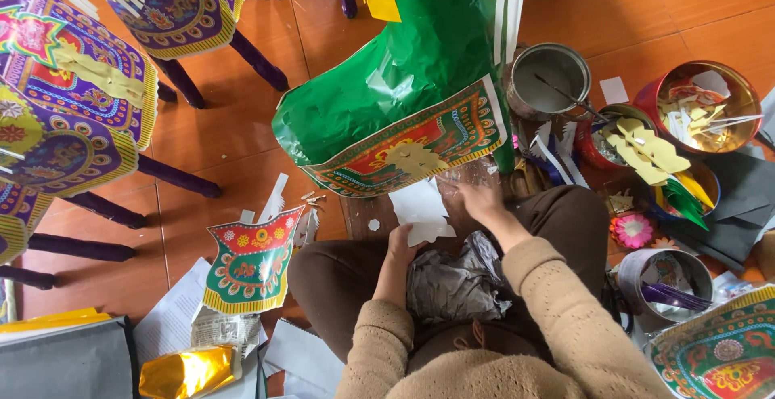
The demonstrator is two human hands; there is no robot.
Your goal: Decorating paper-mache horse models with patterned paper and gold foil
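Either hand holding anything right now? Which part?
Left hand grips the white paper piece at its lower left edge. Right hand rests by the paper's right edge; hold cannot be told.

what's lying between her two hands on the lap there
In the head view, a white paper sheet lies between the left hand and the right hand. Just below it, crumpled silver foil rests on the lap.

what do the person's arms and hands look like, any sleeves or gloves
Both arms wear long sleeves of a tan, loosely knitted sweater, reaching to the wrists. The left hand and right hand are bare: no gloves, and no rings or watch that can be made out.
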